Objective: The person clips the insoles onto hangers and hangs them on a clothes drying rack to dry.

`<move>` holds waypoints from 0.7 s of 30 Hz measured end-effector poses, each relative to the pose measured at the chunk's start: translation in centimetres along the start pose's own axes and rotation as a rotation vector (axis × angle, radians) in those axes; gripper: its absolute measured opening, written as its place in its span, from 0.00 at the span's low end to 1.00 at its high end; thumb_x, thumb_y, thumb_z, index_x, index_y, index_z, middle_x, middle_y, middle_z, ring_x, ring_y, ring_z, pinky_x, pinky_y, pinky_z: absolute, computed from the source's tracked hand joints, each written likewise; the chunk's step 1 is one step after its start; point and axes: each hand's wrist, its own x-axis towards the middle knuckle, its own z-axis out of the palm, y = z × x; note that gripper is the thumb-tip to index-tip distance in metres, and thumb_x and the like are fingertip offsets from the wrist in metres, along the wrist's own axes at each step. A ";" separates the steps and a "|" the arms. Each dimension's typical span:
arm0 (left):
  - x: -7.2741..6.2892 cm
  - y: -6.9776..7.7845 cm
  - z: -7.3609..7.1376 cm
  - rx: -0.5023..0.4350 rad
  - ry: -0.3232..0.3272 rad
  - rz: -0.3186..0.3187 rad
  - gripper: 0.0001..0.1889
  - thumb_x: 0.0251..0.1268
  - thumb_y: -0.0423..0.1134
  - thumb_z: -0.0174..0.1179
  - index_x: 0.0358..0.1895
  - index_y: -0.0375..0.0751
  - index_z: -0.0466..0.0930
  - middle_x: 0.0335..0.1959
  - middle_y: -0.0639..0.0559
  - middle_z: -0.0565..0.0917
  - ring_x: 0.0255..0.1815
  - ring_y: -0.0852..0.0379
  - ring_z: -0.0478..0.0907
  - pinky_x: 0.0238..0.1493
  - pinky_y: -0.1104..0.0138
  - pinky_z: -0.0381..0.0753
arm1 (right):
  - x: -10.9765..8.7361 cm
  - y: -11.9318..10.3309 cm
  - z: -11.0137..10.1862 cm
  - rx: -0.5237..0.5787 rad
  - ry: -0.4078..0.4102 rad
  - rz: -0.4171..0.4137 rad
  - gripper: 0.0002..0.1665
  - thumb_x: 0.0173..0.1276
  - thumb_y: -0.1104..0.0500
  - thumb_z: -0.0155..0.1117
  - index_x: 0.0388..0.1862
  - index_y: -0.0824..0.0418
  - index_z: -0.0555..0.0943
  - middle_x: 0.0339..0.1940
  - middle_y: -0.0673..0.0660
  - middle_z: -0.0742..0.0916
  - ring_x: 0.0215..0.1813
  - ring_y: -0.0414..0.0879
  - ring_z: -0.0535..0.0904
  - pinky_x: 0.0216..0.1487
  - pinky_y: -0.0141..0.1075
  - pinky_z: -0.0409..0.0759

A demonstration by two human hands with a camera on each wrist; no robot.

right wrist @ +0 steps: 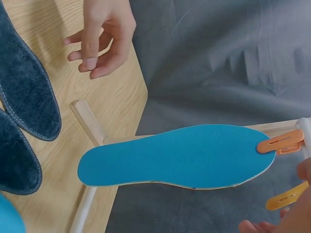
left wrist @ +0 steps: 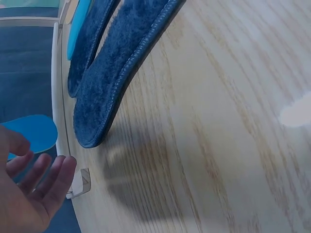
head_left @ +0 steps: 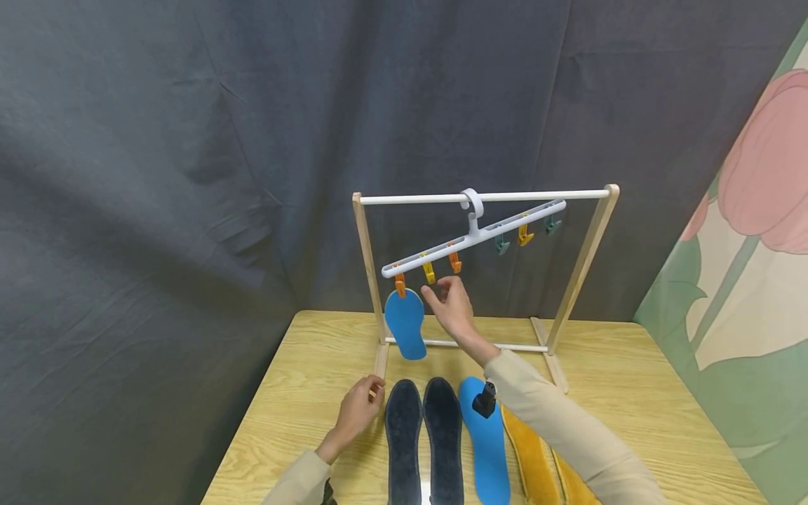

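A blue insole (head_left: 405, 324) hangs by its toe end from an orange clip (head_left: 400, 285) at the lower left end of the white hanger (head_left: 470, 239). Just right of that insole, my right hand (head_left: 451, 308) is raised beside a yellow clip (head_left: 429, 272), its thumb and fingers apart and nothing visible between them. My left hand (head_left: 361, 405) hovers over the table, left of two dark fuzzy insoles (head_left: 404, 438); in the right wrist view this hand (right wrist: 108, 41) has loosely bent fingers and holds nothing. A second blue insole (head_left: 486, 449) lies right of the dark pair.
The hanger hooks onto the top bar (head_left: 536, 196) of a wooden-legged rack (head_left: 583, 266) and tilts down leftward. Several more clips hang along it, including a green clip (head_left: 501, 245). Yellow insoles (head_left: 530, 456) lie partly under my right sleeve (head_left: 562, 421). A dark curtain (head_left: 189, 175) stands behind.
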 end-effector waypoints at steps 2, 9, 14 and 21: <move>-0.1 0.1 0.0 0.014 -0.006 -0.016 0.07 0.69 0.29 0.59 0.47 0.33 0.82 0.33 0.50 0.80 0.27 0.58 0.77 0.24 0.69 0.75 | 0.1 -0.2 0.0 0.004 -0.034 0.000 0.32 0.74 0.51 0.61 0.67 0.69 0.66 0.62 0.70 0.74 0.62 0.61 0.72 0.60 0.49 0.73; -0.6 0.2 0.2 0.031 -0.044 -0.046 0.09 0.69 0.30 0.59 0.46 0.26 0.82 0.32 0.46 0.81 0.26 0.55 0.79 0.22 0.69 0.75 | 0.6 -0.9 0.1 -0.039 -0.112 -0.022 0.40 0.76 0.49 0.59 0.76 0.68 0.58 0.72 0.69 0.68 0.70 0.63 0.68 0.65 0.52 0.71; -1.0 -0.1 0.3 -0.003 -0.080 -0.054 0.11 0.71 0.30 0.58 0.49 0.24 0.80 0.34 0.45 0.80 0.28 0.54 0.81 0.22 0.70 0.76 | 0.8 -1.2 0.2 -0.055 -0.120 -0.015 0.39 0.75 0.48 0.59 0.76 0.65 0.60 0.71 0.68 0.70 0.66 0.63 0.71 0.63 0.54 0.72; -1.3 -0.1 0.1 -0.018 -0.099 -0.051 0.11 0.71 0.30 0.58 0.49 0.24 0.80 0.34 0.46 0.80 0.30 0.53 0.82 0.23 0.70 0.76 | 1.1 -1.6 0.3 -0.033 -0.113 -0.032 0.36 0.76 0.49 0.59 0.74 0.64 0.61 0.67 0.67 0.73 0.65 0.60 0.72 0.62 0.52 0.72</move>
